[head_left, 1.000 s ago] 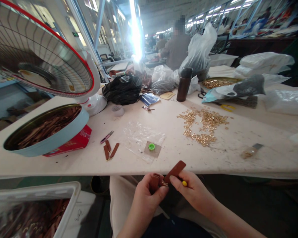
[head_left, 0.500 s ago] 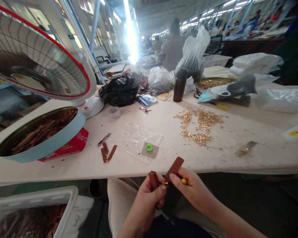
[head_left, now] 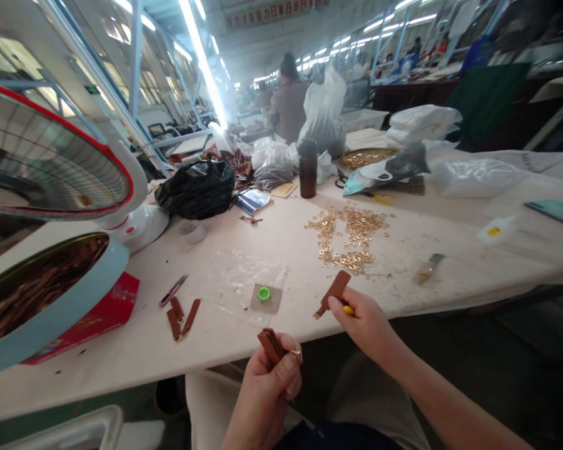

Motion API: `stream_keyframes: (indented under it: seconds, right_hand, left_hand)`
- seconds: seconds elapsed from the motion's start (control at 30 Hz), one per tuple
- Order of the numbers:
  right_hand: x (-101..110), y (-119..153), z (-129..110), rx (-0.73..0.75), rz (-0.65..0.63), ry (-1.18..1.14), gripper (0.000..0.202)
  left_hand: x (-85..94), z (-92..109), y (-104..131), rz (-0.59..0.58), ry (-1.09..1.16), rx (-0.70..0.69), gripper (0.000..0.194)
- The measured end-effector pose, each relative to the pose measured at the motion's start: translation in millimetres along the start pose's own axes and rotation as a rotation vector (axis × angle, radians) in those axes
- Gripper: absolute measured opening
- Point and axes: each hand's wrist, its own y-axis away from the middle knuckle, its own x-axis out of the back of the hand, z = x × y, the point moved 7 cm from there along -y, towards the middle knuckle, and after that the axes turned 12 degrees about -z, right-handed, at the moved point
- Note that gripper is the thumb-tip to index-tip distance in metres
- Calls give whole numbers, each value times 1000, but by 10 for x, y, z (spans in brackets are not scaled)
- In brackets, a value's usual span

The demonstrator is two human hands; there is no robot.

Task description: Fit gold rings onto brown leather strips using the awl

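Note:
My left hand (head_left: 274, 378) is closed around a small stack of brown leather tabs (head_left: 271, 347). A gold metal ring (head_left: 297, 355) shows at its fingertips. Apart from it, over the front edge of the table, my right hand (head_left: 359, 312) pinches a single brown leather tab (head_left: 334, 292) with a narrow lower end. A yellow tip (head_left: 348, 310) pokes out between the right fingers; the rest of that item is hidden. Beyond the right hand lies a spread of loose gold rings (head_left: 359, 228). More brown leather tabs (head_left: 191, 314) lie at the left.
A blue tin (head_left: 82, 290) full of brown strips leans on a red box (head_left: 130, 290), below a fan (head_left: 132, 181). Thread snips (head_left: 173, 290), a green cap (head_left: 263, 294) on a small square, a dark bottle (head_left: 308, 169) and a black bag (head_left: 197, 187) are on the table (head_left: 234, 340).
My right hand has moved up and away from the left, carrying one leather tab over the table. The left hand keeps the stack. The view has swung right.

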Motion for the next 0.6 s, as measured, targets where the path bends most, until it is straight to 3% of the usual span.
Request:
stream_keyframes:
  seconds: [0.07, 0.13, 0.2, 0.3, 0.4, 0.53, 0.6]
  right_hand:
    - [150, -11, 50, -14, 16, -5, 23]
    - [283, 13, 35, -9, 48, 3, 23]
    - [389, 64, 13, -9, 87, 25, 23]
    - [495, 156, 31, -18, 114, 41, 22]
    - [497, 224, 65, -11, 92, 38, 21]
    - [275, 300, -36, 35, 51, 84, 24]
    - [79, 357, -123, 93, -48, 41, 25]
  left_hand:
    - [103, 67, -142, 134, -407, -43, 12]
    - [106, 113, -362, 186, -810, -118, 8]
    - [93, 61, -593, 174, -940, -131, 11]
    - [57, 34, -758, 183, -961, -136, 15]
    - [-87, 96, -663, 192, -951, -157, 11]
    - [-327, -16, -388, 31, -681, 21, 19]
    - [-298, -84, -188, 0, -447, 89, 24]
